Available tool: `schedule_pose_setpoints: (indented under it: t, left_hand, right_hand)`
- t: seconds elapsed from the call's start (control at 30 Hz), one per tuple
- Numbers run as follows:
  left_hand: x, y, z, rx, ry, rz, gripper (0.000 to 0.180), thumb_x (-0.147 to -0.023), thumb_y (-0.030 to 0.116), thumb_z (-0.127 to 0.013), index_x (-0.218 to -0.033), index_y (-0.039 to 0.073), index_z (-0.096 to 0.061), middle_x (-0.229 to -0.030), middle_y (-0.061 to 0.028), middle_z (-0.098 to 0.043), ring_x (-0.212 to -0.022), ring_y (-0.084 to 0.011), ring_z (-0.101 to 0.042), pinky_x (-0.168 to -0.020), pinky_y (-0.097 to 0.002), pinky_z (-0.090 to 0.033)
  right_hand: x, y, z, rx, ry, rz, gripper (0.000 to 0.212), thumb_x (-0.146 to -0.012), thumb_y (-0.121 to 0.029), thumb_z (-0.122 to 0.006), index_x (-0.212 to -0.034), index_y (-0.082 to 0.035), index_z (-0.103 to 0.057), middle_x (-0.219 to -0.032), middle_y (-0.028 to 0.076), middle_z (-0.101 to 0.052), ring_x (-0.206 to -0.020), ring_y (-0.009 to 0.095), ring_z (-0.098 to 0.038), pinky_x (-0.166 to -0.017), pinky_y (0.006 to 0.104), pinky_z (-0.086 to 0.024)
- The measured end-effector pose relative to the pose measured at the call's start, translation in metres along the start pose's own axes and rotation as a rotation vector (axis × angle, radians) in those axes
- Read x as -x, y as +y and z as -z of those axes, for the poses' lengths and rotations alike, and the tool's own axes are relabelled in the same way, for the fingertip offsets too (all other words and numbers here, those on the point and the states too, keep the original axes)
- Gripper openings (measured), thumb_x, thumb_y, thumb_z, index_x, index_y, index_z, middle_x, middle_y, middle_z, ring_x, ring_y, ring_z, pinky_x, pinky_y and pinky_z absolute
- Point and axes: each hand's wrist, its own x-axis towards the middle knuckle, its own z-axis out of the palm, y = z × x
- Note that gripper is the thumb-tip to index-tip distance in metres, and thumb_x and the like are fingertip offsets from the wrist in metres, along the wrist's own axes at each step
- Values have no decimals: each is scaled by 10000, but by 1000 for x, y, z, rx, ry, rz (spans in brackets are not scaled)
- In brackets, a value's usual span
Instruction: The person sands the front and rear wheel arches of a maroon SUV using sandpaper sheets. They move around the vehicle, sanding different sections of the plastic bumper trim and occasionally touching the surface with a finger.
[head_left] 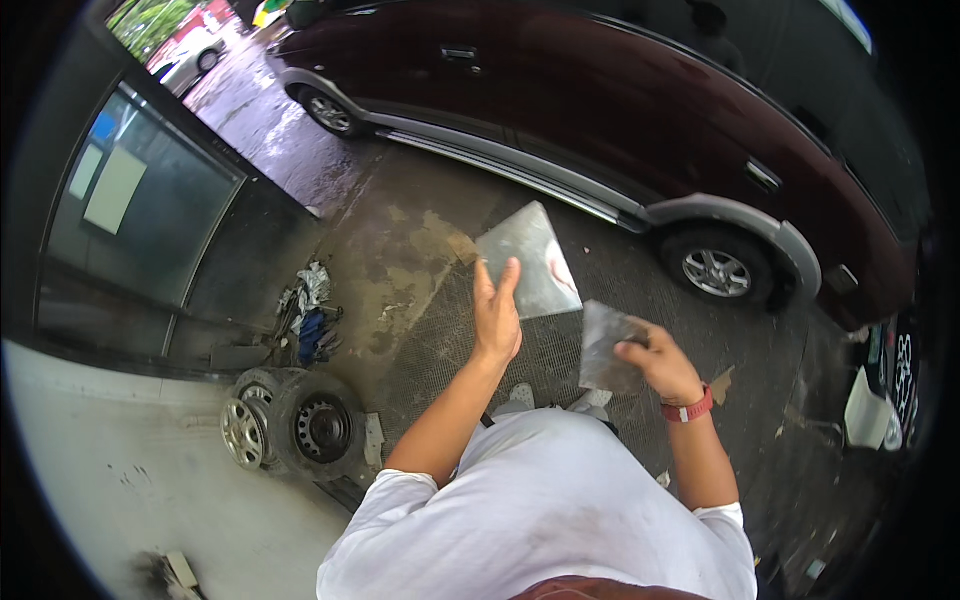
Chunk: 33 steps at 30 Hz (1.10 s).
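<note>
Left hand (497,318): raised, palm flat and fingers straight and close together, pressed against the near edge of a grey panel; the grip is spread rather than closed, and the thumb is hidden, so whether it hooks behind the sheet cannot be told.
Grey panel (527,262): a thin, stiff, four-sided sheet, dull grey with a slightly glossy, smudged face and a reddish curved mark near its lower right corner; held up tilted, one corner pointing away from the person, in front of the car's sill.
Right hand (655,360): fingers curled and closed on the upper right edge of a crumpled sheet; a red wristband (688,408) circles the wrist.
Crumpled sheet (606,347): grey, wrinkled, semi-translucent, limp like film or cloth; it hangs from the grip, just right of the panel and below it, apart from it.
Car (640,120): dark maroon, glossy body with silver sill trim and a spoked alloy wheel (716,272).
Floor (420,260): rough concrete, wet and stained, with a finely ribbed dark mat under the hands.
Tyres (300,425): two black rubber tyres on steel rims, lying against each other at lower left.
Rags (310,310): a crumpled heap of white and blue cloth beside a dark glazed door (140,210).
</note>
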Motion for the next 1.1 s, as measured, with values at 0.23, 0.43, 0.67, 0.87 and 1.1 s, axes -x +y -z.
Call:
schedule_pose_setpoints:
  t: [0.23,0.43,0.67,0.87,1.1]
  left_hand:
    - [19,-3,14,232,-632,552,568,-1034,235,-665,-1532,80,-440,-1390,-90,-617,-1296,-203,-601,-1075,-366,-521]
    - [17,1,7,92,-364,386,626,-1072,295,-616,-1591,96,-327,-1459,-85,-551,-1300,-193,-585,-1129,-373,-467]
    - [17,-7,1,-376,-181,-3,594,-1088,376,-577,-1496,-33,-439,-1373,-167,-604,-1279,-222,-567,-1093,-366,-451]
    - [-4,-9,26,69,88,-56,496,-1089,253,-589,-1479,-6,-424,-1324,-148,-603,-1232,-194,-582,-1068,-330,-476]
    - [14,-16,-1,133,-96,55,500,-1085,252,-600,-1493,20,-426,-1335,-121,-600,-1191,-165,-588,-1047,-336,-486]
  right_hand:
    - [-14,16,17,-470,64,170,461,-917,-117,-801,-1311,-17,-584,-1175,50,-720,-1066,131,-696,-984,294,-546]
    - [-14,-7,13,84,322,221,401,-883,34,-708,-1261,-78,-632,-1229,84,-695,-1119,177,-663,-971,351,-517]
    - [-12,-30,-64,1256,362,600,634,-796,88,-623,-1342,-224,-704,-1408,110,-621,-1395,346,-509,-1220,612,-272]
    - [5,-38,-72,1320,188,714,620,-783,38,-693,-1328,-258,-702,-1444,87,-583,-1413,362,-490,-1214,727,-179]
    - [-32,-18,-52,966,254,499,527,-890,62,-598,-1401,-67,-569,-1485,276,-462,-1384,519,-487,-1121,565,-468]
